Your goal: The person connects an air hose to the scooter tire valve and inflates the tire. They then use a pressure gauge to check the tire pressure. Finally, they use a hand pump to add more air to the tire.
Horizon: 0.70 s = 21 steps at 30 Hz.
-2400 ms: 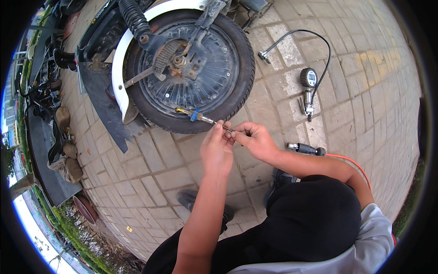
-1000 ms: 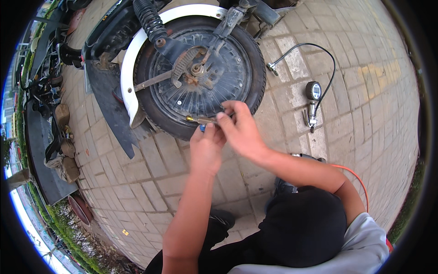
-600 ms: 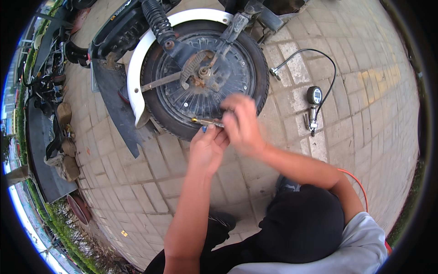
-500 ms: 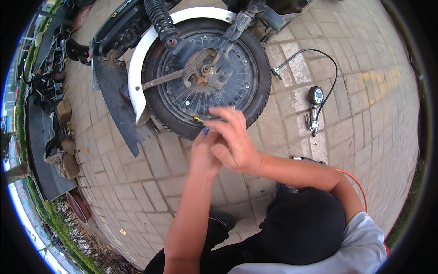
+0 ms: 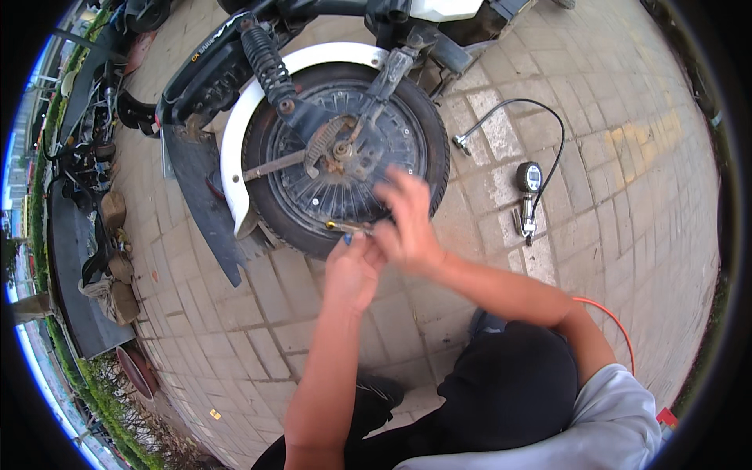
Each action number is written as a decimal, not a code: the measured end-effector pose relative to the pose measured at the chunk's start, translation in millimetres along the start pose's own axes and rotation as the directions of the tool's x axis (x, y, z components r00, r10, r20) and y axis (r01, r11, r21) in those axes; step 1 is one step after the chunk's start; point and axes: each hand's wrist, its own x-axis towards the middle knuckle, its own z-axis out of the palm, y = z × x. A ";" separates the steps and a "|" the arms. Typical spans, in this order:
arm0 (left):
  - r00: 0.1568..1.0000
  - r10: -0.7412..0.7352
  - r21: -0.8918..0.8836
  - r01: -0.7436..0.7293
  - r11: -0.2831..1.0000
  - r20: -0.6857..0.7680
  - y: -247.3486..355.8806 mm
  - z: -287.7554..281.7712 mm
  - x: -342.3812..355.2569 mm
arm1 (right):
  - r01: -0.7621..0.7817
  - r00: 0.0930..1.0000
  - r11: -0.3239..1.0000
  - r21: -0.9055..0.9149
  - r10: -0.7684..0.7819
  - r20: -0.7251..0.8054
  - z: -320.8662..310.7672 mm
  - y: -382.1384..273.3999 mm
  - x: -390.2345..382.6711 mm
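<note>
My left hand (image 5: pixel 356 270) is closed in a pinch beside the lower rim of a scooter wheel (image 5: pixel 270 210). A small blue piece (image 5: pixel 348 238) shows at its fingertips. Just above them lies a thin metal rod (image 5: pixel 350 227), its left end meeting a small yellow-tipped valve stem (image 5: pixel 330 225) on the wheel. My right hand (image 5: pixel 407 227) is at the rod's right end, over the tire. Its upper fingers are raised, apart and smeared by motion; its thumb is close to the left fingertips. Whether it grips the rod is unclear.
A pressure gauge (image 5: pixel 529 178) with a black hose (image 5: pixel 562 133) lies on the paving at right. An orange hose (image 5: pixel 619 323) curves past my right elbow. The wheel has a white fender (image 5: pixel 233 149) and a shock absorber (image 5: pixel 265 61). Parked vehicles line the far left.
The view has shifted, so the wheel and gauge appear lower and further left. My right hand's fingers have swung up and right, uncovering more of the metal rod. My left hand keeps its pinch.
</note>
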 end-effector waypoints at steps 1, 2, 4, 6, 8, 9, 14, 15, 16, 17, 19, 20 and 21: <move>0.999 0.037 0.042 -0.036 0.998 -0.022 -0.3 1.2 -0.1 | 0.088 0.995 0.996 -0.003 -0.088 0.052 1.9 -1.9 -6.6; 0.998 0.056 0.068 -0.055 0.996 -0.021 0.8 1.4 -0.6 | 0.136 0.971 0.990 0.029 -0.139 0.196 -5.3 -15.0 -4.3; 0.989 -0.028 0.003 0.029 1.000 -0.142 2.0 3.4 -2.4 | 0.055 0.995 0.998 0.008 -0.055 0.078 -6.0 -8.3 3.8; 0.998 0.031 0.018 -0.030 0.999 -0.056 1.4 7.1 -3.5 | -0.128 0.985 0.992 0.001 0.127 -0.116 -6.7 4.8 10.3; 0.983 0.182 0.402 -0.168 0.900 0.003 1.8 10.0 -5.3 | -0.069 0.998 0.998 0.013 0.068 0.016 -6.0 4.0 4.3; 0.935 0.320 0.726 -0.323 0.607 0.149 1.3 10.8 -6.7 | 0.020 0.983 0.999 0.038 -0.026 0.184 -5.4 -3.5 0.7; 0.998 0.046 -0.025 -0.047 0.999 -0.035 2.4 12.2 -4.3 | -0.070 0.992 0.997 -0.042 0.066 -0.103 -8.4 -3.0 24.7; 0.999 0.020 0.004 -0.020 1.000 -0.046 2.8 12.8 -1.9 | -0.058 0.993 0.998 -0.005 0.057 -0.106 -6.3 0.7 16.8; 0.997 0.055 0.043 -0.052 0.998 -0.062 1.9 13.2 -2.3 | 0.051 0.999 0.999 -0.013 -0.051 0.014 -4.9 -3.7 9.1; 0.997 0.048 0.096 -0.042 0.994 -0.057 1.8 13.6 -0.2 | 0.138 0.983 0.990 0.007 -0.138 0.119 -4.0 -6.6 2.4; 0.992 0.110 0.085 -0.104 0.991 -0.063 0.4 13.2 -0.7 | 0.170 0.973 0.984 0.056 -0.176 0.148 -5.4 -9.1 5.0; 0.994 0.078 0.065 -0.073 0.995 -0.079 0.4 12.5 -1.3 | 0.123 0.989 0.992 0.028 -0.124 0.085 -4.4 -2.7 12.0; 0.985 0.060 0.052 -0.053 0.997 -0.163 0.1 12.5 -1.1 | 0.053 0.998 0.998 -0.019 -0.052 0.032 -4.1 -0.7 13.8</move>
